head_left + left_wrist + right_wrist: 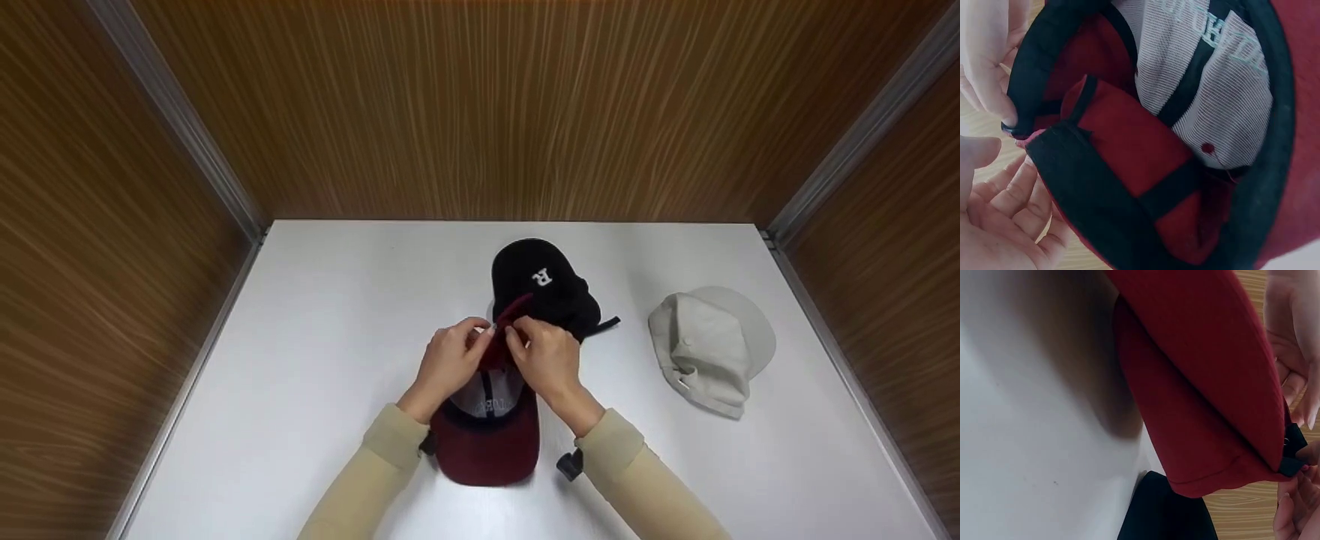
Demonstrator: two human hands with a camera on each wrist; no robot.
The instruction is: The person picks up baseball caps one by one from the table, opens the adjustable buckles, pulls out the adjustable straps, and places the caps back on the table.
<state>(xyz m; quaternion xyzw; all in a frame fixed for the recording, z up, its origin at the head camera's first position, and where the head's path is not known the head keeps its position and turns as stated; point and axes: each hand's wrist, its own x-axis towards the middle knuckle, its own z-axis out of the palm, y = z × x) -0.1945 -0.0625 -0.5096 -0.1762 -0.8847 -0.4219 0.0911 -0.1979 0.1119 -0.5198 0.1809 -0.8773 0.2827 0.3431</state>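
Note:
A dark red baseball cap (487, 450) lies inside up, its brim towards me and its opening and grey-striped lining (1224, 95) showing. At its far end, my left hand (448, 361) pinches the red back edge with thumb and forefinger. Close beside it, my right hand (549, 361) holds the same edge from the right. The cap's dark inner band (1095, 185) is folded up near the fingertips. Red outer cloth (1202, 399) fills the middle of the right wrist view. Just beyond the hands sits a black cap (525, 270) with a white letter.
A beige cap (705, 352) lies crumpled on the right of the white table (337, 300). The black cap's strap (604, 326) sticks out to the right. Wood-grain panels (480, 112) enclose the back and both sides.

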